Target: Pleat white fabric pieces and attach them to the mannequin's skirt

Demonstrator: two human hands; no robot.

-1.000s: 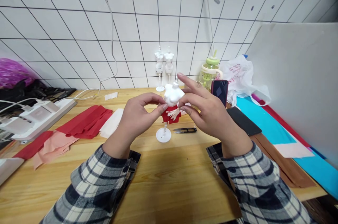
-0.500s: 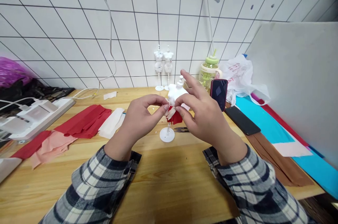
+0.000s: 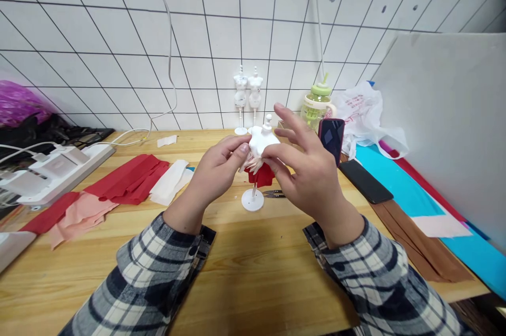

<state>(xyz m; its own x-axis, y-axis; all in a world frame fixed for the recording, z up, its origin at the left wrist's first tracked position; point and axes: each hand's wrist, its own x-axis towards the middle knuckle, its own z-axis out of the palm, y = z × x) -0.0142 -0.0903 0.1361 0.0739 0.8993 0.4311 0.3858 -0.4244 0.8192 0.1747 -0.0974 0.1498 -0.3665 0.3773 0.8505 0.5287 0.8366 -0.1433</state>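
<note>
A miniature white dress form (image 3: 263, 140) stands on a round white base (image 3: 252, 200) between my hands. Round its lower part hangs a red cloth skirt (image 3: 264, 174), and a gathered pale cloth strip (image 3: 256, 163) lies over the skirt's top. My left hand (image 3: 215, 170) is closed at the form's left side, thumb and index finger gripping it near the chest. At the waist, my right hand (image 3: 306, 172) pinches the pale strip between thumb and index finger, its other fingers raised. Small thread snips (image 3: 273, 194) lie behind the base, partly hidden by my right hand.
Two more small dress forms (image 3: 247, 94) stand by the tiled wall. Red cloth (image 3: 132, 180), white cloth (image 3: 168, 183) and a power strip (image 3: 75, 172) lie left. To the right are a bottle (image 3: 314, 106), an upright phone (image 3: 331, 138), a black phone (image 3: 366, 181) and brown cloth (image 3: 425, 243).
My left thumb and index finger have moved up from the waist to the form's side. The pale strip now shows more spread out, while my right hand keeps its pinch at the waist.
</note>
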